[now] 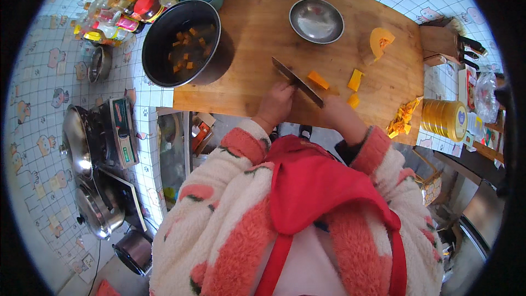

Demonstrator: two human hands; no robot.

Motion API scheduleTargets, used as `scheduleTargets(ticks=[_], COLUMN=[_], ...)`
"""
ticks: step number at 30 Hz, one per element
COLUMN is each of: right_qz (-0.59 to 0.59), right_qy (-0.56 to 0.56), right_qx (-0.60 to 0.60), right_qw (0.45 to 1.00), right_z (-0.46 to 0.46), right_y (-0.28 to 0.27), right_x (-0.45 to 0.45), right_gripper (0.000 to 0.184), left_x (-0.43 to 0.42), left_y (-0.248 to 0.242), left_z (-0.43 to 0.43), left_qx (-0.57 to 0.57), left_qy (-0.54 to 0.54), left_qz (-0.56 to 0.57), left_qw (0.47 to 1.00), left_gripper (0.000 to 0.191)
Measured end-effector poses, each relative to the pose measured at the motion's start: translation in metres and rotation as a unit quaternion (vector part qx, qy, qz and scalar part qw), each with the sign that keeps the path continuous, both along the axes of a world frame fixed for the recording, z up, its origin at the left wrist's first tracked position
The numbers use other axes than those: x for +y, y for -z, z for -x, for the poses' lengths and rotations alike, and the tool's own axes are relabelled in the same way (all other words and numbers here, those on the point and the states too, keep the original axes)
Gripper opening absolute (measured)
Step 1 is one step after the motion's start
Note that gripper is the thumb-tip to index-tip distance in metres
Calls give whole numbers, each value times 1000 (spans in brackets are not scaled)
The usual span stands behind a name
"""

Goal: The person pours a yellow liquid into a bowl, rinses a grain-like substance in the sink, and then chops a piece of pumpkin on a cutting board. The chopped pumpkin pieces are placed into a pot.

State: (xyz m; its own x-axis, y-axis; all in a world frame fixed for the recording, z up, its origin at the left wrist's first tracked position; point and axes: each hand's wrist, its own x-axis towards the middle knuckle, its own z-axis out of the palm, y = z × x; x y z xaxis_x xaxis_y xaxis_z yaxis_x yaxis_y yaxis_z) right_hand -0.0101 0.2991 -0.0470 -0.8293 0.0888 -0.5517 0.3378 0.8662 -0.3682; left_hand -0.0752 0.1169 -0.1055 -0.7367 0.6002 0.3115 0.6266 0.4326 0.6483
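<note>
My right hand [342, 116] grips the handle of a kitchen knife, whose broad blade [296, 81] slants away to the left over the wooden board [250, 37]. Against the left side of the blade is my left hand [276, 102], fingers curled; whatever may be under them is hidden. Just right of the blade lies a thick stick of orange pumpkin [318, 79]. Farther right are a yellow-orange pumpkin piece [355, 80] and a smaller piece [353, 100]. A larger pumpkin wedge [379, 44], with stringy pulp, rests toward the back right.
A deep black pot [150, 53] at left holds pumpkin cubes in liquid. Behind the knife stands a steel bowl [316, 20]. Pumpkin scraps [403, 117] lie near the right edge, beside a yellow tin [441, 119]. A knife block [441, 45] stands at right, and sauce bottles [123, 10] crowd the left corner.
</note>
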Motion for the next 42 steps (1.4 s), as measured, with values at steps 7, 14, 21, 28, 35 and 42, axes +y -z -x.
scheduleTargets(ticks=[7,14,21,28,35,42], right_qz=[56,-5,56,11,34,44], right_qy=[65,-29,35,-8,-20,-27], right_qx=[100,21,68,41,56,29], right_qw=[991,999,996,999,998,998], right_z=[5,-1,23,-1,-3,23], right_y=[14,-20,7,-26,-18,18], right_x=[-6,-10,-33,-23,-30,-38], right_gripper=[24,21,21,25,22,25], left_x=[-7,-11,-19,-31,-22,-24], left_y=[-3,3,4,2,13,10], left_z=[3,-2,-5,-15,-14,-12], left_qx=[-10,-33,-35,-5,-4,-19], left_qy=[-15,2,-22,-57,-40,-33], left_qz=[-49,-8,-36,-62,-71,-39], left_qw=[999,999,999,996,997,998], left_gripper=[16,17,17,17,14,16])
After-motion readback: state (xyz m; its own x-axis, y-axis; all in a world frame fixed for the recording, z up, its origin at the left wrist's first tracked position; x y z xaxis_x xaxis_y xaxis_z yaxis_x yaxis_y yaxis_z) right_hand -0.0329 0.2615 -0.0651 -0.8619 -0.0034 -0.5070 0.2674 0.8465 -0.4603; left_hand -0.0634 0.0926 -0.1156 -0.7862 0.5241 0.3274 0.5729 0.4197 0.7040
